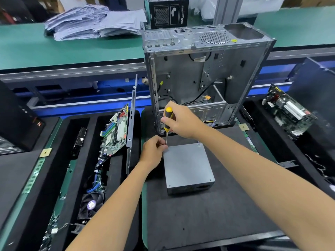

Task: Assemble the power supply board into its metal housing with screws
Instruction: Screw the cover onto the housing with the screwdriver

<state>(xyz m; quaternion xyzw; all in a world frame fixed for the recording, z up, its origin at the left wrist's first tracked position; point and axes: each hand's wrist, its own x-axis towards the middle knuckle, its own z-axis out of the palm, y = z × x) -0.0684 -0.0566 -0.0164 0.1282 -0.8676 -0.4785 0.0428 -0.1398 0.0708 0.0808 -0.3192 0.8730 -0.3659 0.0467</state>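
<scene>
Grey metal housing (pixel 188 165) of the power supply lying flat on the black mat (pixel 208 214) at centre, closed lid up. Right hand (pixel 183 120) curled round the yellow-and-black handle of a screwdriver (pixel 168 120), shaft nearly upright, tip down at the housing's far-left corner, at 10 o'clock on the lid. Left hand (pixel 154 149) touching that same corner, fingers (pixel 161 143) pinched round the lower shaft near the tip; cannot tell whether a screw sits under them. Small screw holes visible at the lid's other corners.

At 12 o'clock from the housing, an open computer case (pixel 208 73) standing on its end, loose cables inside. At 9 o'clock, a motherboard (pixel 114 131) propped in a foam tray slot beside a thin metal panel (pixel 131 120); a fan (pixel 91 205) at 8 o'clock. At 3 o'clock, a second circuit board (pixel 288 111) leaning in another tray. Far across the green desk (pixel 27 48), at 11 o'clock, a heap of grey cloths (pixel 90 22), and a black box marked 850 (pixel 167 13) just behind the case.
</scene>
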